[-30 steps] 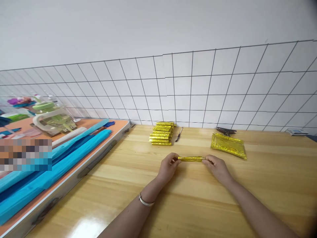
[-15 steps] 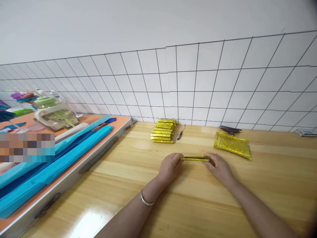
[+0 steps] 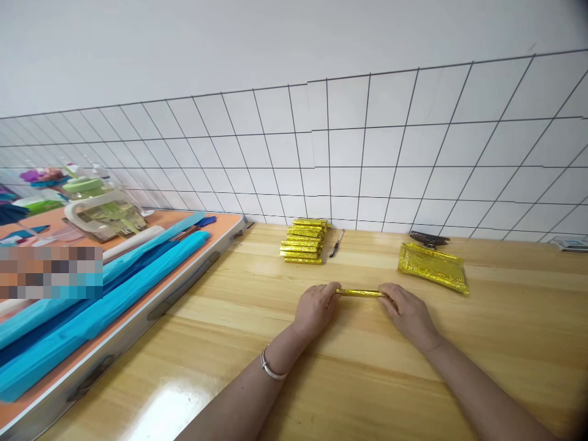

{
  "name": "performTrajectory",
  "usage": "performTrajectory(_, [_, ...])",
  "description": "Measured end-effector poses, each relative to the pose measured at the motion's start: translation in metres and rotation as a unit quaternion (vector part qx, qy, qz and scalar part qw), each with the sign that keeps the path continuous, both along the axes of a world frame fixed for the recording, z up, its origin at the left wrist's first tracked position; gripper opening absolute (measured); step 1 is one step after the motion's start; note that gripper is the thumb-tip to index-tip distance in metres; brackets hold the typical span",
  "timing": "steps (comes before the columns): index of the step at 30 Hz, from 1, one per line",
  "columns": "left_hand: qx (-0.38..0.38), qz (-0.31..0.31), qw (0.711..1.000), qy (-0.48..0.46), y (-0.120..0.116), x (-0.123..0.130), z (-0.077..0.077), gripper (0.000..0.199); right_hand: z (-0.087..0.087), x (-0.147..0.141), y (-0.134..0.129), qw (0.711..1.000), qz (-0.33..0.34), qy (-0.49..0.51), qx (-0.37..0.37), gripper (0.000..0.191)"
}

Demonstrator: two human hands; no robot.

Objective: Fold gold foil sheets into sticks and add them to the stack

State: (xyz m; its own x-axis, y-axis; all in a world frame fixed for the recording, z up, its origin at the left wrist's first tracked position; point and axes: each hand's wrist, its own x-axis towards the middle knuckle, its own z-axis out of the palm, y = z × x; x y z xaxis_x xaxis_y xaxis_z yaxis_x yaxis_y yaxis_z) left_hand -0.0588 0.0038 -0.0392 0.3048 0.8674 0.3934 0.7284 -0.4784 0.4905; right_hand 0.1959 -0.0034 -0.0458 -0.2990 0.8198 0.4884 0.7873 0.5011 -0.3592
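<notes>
Low over the wooden table, a narrow strip of folded gold foil paper (image 3: pixel 361 293) runs level between my two hands. My left hand (image 3: pixel 318 309), with a silver bangle on its wrist, pinches the strip's left end. The right end is pinched by my right hand (image 3: pixel 407 311), its fingertips partly hidden behind the thumb side. Beyond my left hand lies a stack of gold foil strips (image 3: pixel 304 242), several of them piled up. Past my right hand rests a flat pile of gold foil sheets (image 3: pixel 432 268).
A pen (image 3: pixel 337 244) lies right of the stack. Behind the foil sheets sits a dark clip-like object (image 3: pixel 429 239). On the left, an orange-topped board (image 3: pixel 225 223) carries blue paper rolls (image 3: pixel 151 282) and a green-lidded bottle (image 3: pixel 92 205). A white tiled wall (image 3: pixel 340 147) bounds the wooden table (image 3: pixel 358 380).
The foil between my hands has closed from a slightly gaping fold into a thinner, flatter strip. My hands have stayed almost in place.
</notes>
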Motion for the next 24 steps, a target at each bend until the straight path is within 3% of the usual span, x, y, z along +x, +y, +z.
performTrajectory(9, [0.015,-0.020,0.998,0.060,-0.001,0.000,-0.002,0.017,-0.010,0.005,0.004,1.000,0.022,-0.008,0.001,0.024])
performTrajectory(15, [0.017,-0.018,0.997,0.073,0.001,0.001,-0.003,0.014,-0.007,0.003,0.003,0.999,0.031,-0.035,0.010,0.023])
performTrajectory(24, [0.029,-0.011,0.995,0.094,0.002,0.003,-0.003,0.012,-0.014,0.004,0.006,0.996,0.025,-0.060,0.067,0.020])
